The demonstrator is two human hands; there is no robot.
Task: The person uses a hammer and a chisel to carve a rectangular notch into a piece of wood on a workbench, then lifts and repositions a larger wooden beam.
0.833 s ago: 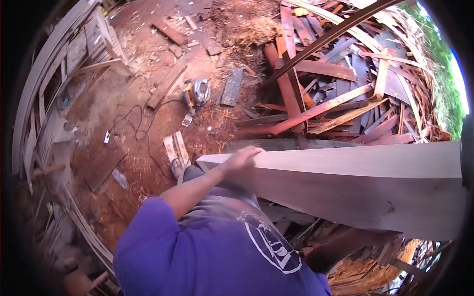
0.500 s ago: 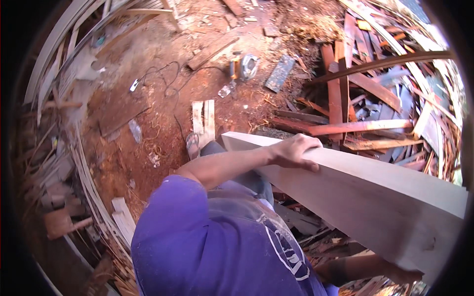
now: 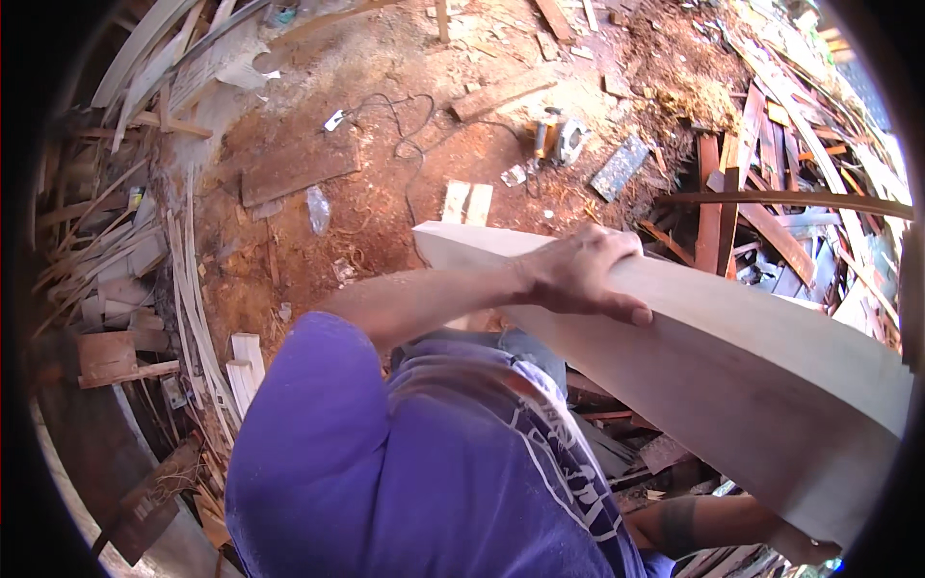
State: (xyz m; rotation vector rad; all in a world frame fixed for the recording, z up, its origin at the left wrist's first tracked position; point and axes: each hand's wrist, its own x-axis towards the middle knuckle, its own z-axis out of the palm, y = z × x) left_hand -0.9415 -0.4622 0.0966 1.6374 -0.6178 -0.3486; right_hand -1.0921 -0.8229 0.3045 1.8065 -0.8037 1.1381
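1. Nearest me, the right hand (image 3: 809, 549) is at the lower edge of the pale beam (image 3: 713, 376), toward its right end; I can't tell how its fingers are set. If the timber dropped there, that hand could be pinched against the broken scraps (image 3: 665, 453) below.

2. A little farther off, the left hand (image 3: 583, 275) lies over the top edge, fingers bent across the upper face and thumb down on the near side, holding the beam. That face looks smooth and broad, so the grip could slide and let the timber roll toward the person's leg (image 3: 540, 352).

3. Beyond the beam's left end, two pale boards (image 3: 468, 202) and a looped cord (image 3: 400, 130) lie on the ground; a step that way could catch a foot.

4. Far right, the dark plank (image 3: 790, 199) juts across the scrap pile (image 3: 771, 241); a swing of the beam that way could knock it.

5. The beam sits crosswise before the person's body. Its long axis slants from near right to far left, the broad side turned toward the body and the narrower face up.

6. Its far end points left, over the reddish ground (image 3: 376, 212).
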